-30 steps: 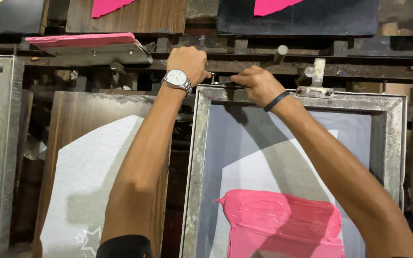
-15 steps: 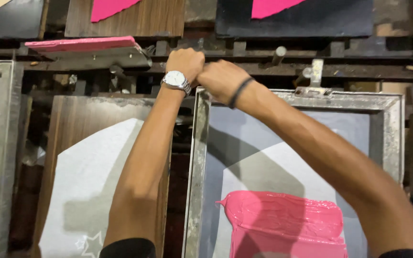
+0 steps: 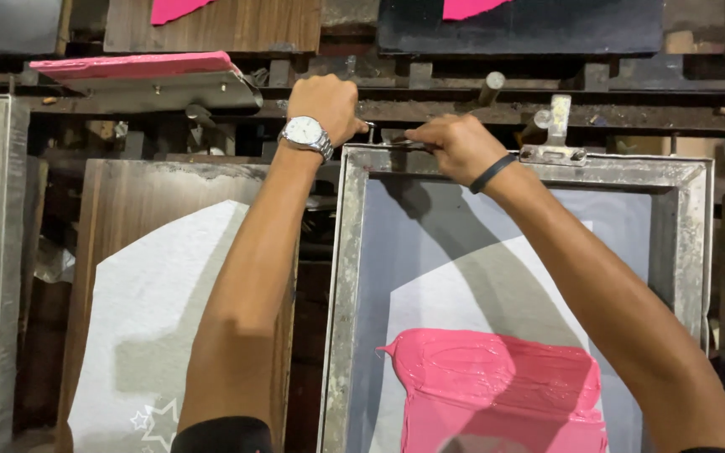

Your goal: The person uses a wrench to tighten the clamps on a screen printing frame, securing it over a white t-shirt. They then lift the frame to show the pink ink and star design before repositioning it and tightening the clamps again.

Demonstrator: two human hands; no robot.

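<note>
Head view: both hands work at the far edge of the grey metal-framed printing screen [image 3: 347, 277]; left hand [image 3: 322, 105] fisted around a small fitting, right hand [image 3: 455, 144] pinching a thin metal piece on the frame.

Backdrop: dark metal rail [image 3: 631, 113] | wooden boards [image 3: 211, 25] above | brown wooden worktop [image 3: 153, 193] left | lighting: dim, even

- Both arms reach straight up and away from the body, forearms bare, with dark sleeve edges just showing at the bottom.
- The left hand [image 3: 325, 105] is curled into a loose fist, knuckles up, fingers folded under; what it grips is hidden. A silver wristwatch with a white dial sits on the left wrist.
- The right hand [image 3: 455, 147] lies palm down, fingers pinched together and pointing left. A thin dark band circles the right wrist.
- The two hands are near each other, not touching.
</note>
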